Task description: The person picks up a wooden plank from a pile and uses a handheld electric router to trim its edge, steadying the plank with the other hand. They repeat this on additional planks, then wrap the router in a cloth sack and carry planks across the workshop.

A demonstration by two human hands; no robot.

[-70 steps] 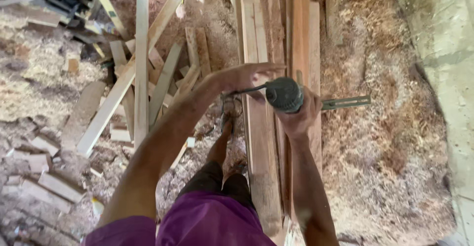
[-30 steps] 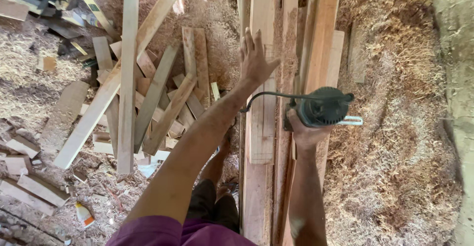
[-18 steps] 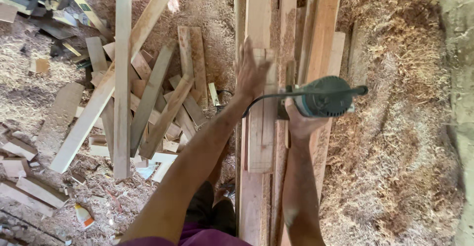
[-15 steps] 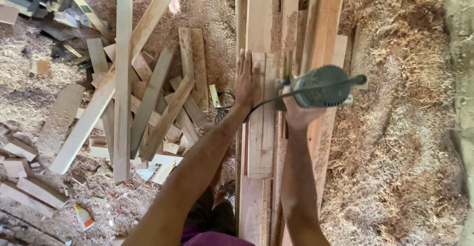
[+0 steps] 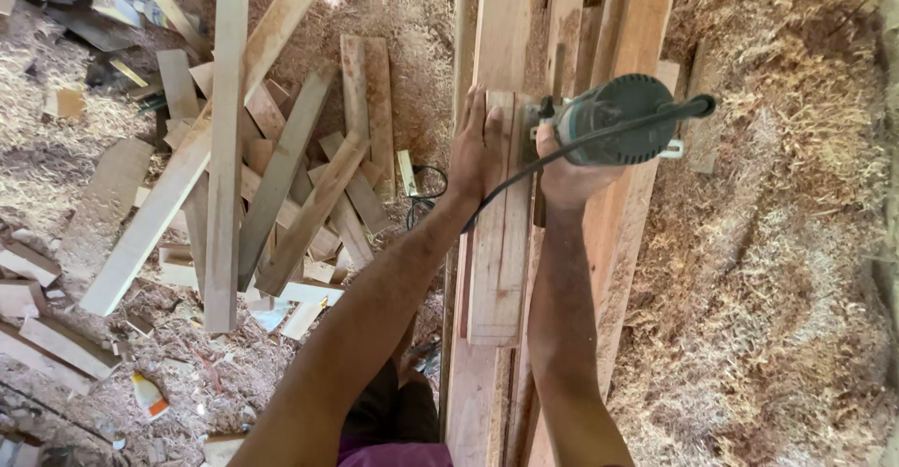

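My left hand [image 5: 474,148] lies flat, fingers together, on the far end of a short wooden plank [image 5: 498,270] that rests on top of a stack of long boards [image 5: 506,17]. My right hand [image 5: 562,175] grips a green-grey electric power tool [image 5: 613,118], held just right of the short plank near its far end. The tool's black cord [image 5: 506,186] runs back across my left wrist. What the tool's underside touches is hidden.
A heap of loose wooden offcuts and planks [image 5: 243,158] lies on the left among sawdust. Thick wood shavings [image 5: 777,242] cover the ground on the right. A small plastic bottle [image 5: 148,396] lies at lower left. My legs [image 5: 393,411] show below.
My left hand came down from a raised position and now lies flat on the short plank. The tool in my right hand moved up along the boards to beside the plank's far end.
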